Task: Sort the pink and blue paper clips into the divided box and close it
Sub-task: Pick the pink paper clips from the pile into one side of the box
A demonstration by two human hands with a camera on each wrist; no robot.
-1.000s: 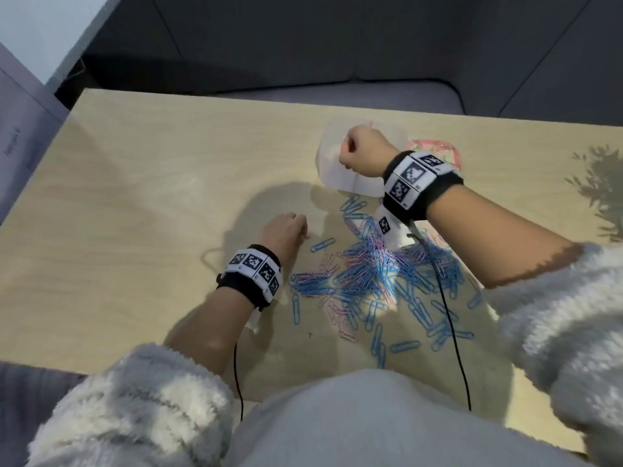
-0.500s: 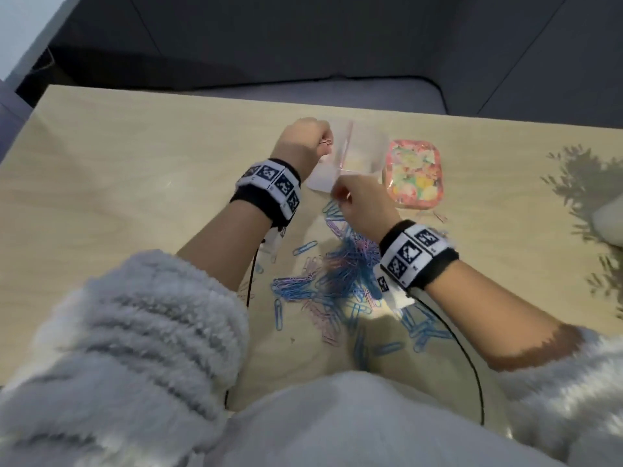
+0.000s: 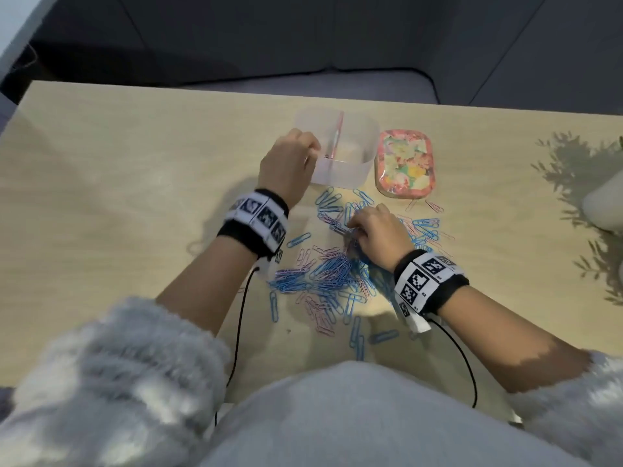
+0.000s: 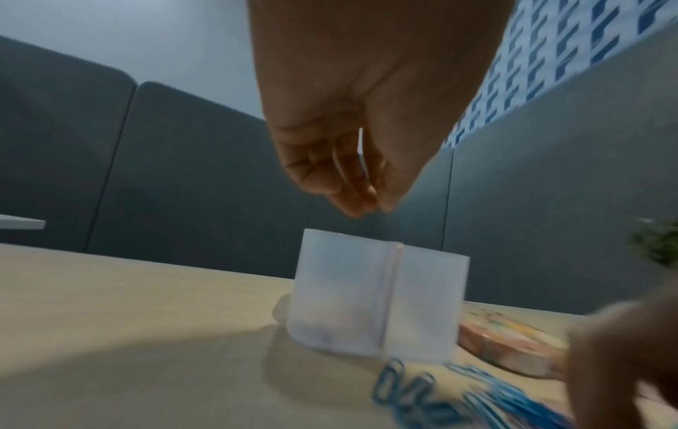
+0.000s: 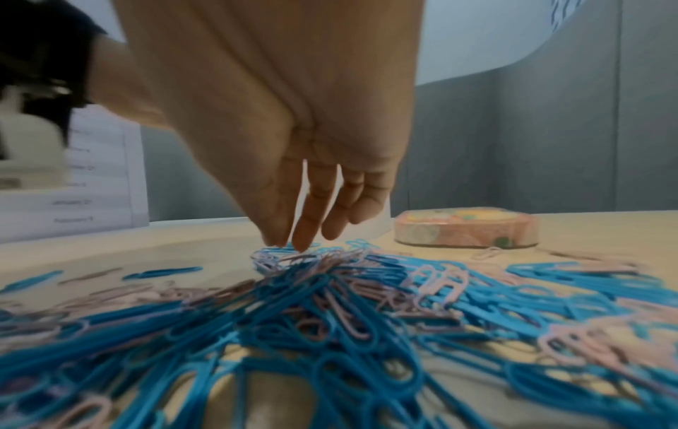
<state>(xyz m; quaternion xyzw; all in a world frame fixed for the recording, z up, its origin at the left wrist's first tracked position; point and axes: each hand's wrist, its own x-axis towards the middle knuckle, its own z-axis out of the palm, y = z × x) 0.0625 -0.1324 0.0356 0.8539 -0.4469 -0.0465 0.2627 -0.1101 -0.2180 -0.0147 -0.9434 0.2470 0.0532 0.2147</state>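
A translucent divided box (image 3: 350, 170) with a pink divider stands open at the table's far middle. Its flowery lid (image 3: 406, 168) lies flat just to the right. A mixed pile of blue and pink paper clips (image 3: 332, 274) is spread in front of the box. My left hand (image 3: 313, 153) hovers over the box's (image 4: 348, 290) left compartment. Its fingertips (image 4: 357, 206) point down, bunched together, and no clip shows between them. My right hand (image 3: 352, 227) reaches down into the pile (image 5: 330, 304), thumb and forefinger tips (image 5: 302, 245) touching pink clips on top.
The wooden table (image 3: 118, 183) has bare room at the left. A white pot (image 3: 606, 207) and leaf shadows sit at the right edge. Black wrist cables (image 3: 241, 318) trail toward my lap. A grey sofa (image 3: 303, 35) stands behind the table.
My left hand rose from the pile's left side to the box. My right hand left the box and came down onto the clips.
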